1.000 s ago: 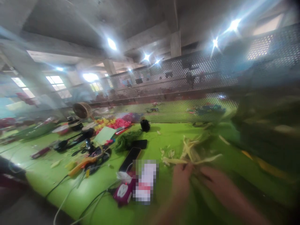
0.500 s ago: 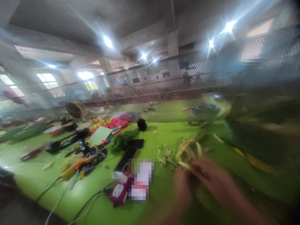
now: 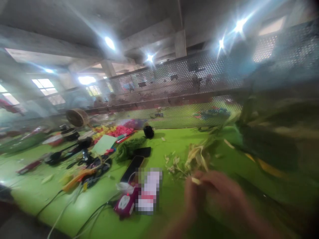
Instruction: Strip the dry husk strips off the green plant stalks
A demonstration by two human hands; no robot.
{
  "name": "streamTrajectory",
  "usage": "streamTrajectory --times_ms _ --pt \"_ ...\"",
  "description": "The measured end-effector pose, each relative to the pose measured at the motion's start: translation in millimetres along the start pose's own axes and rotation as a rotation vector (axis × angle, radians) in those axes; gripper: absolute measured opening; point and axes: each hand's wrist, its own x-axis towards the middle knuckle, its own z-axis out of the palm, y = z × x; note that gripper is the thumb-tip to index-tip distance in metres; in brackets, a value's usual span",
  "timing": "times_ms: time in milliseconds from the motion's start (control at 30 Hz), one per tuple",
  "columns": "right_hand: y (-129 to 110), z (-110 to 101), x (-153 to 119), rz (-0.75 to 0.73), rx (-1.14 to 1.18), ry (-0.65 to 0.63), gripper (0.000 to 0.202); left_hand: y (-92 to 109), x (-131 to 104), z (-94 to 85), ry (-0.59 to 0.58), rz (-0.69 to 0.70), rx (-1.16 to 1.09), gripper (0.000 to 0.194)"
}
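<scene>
My left hand (image 3: pixel 191 196) and my right hand (image 3: pixel 221 187) are close together over the green tabletop (image 3: pixel 174 220), low and right of the middle. Between their pinched fingertips shows a small pale yellow strip (image 3: pixel 196 181), petal-like, its exact kind too blurred to name. Just beyond the fingers lies a bundle of pale yellow leaf-like strips (image 3: pixel 196 155). Thin stems with small pale leaves (image 3: pixel 175 162) lie left of that bundle. Parts of both hands are smeared and dim.
Left of my hands lie a purple device (image 3: pixel 124 205) with cords, a blurred-out white and red item (image 3: pixel 149 191) and a phone (image 3: pixel 132 168). Farther left are an orange-handled tool (image 3: pixel 78 179) and pink and yellow pieces (image 3: pixel 122 131). A perforated metal panel (image 3: pixel 161 86) runs behind; a dark green bag-like mass (image 3: pixel 271 146) stands right.
The view has shifted slightly, so things sit a little farther left. My hands have drawn slightly away from the bundle, and a short pale strip now shows between my fingertips.
</scene>
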Motion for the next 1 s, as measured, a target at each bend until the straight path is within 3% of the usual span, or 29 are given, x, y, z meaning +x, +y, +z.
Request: streamTrajectory --times_ms 100,200,333,433,533,633,867,1000 --pt "4.7 -8.6 9.0 0.252 0.120 0.041 0.021 8.2 1.7 -4.7 0.025 0.006 -0.071 0.017" --pt "12.3 -12.2 16.7 0.489 0.238 0.032 0.021 11.9 1.8 -12.5 0.117 -0.051 0.035 0.032" --pt "13.4 -6.5 21.6 0.640 0.505 -0.006 0.030 11.1 -1.1 -14.7 0.131 -0.028 0.035 0.038" --pt "8.2 -3.7 23.7 0.694 0.654 -0.020 0.040 12.7 -4.5 -9.8 0.028 0.023 0.010 0.036" --pt "5.8 -5.3 25.7 0.719 0.685 0.050 0.043 16.5 -7.7 -6.3 -0.039 0.039 0.027 0.033" --pt "7.2 -8.0 26.7 0.720 0.670 0.120 0.038 18.8 -9.2 -7.0 -0.041 0.057 0.047 0.028" --pt "9.6 -6.8 22.5 0.723 0.676 0.082 0.031 14.2 -5.4 -10.0 -0.012 0.076 0.097 0.022" --pt "10.8 -0.7 18.3 0.680 0.657 0.134 0.033 12.1 -4.4 -10.7 -0.005 0.075 0.115 0.023"
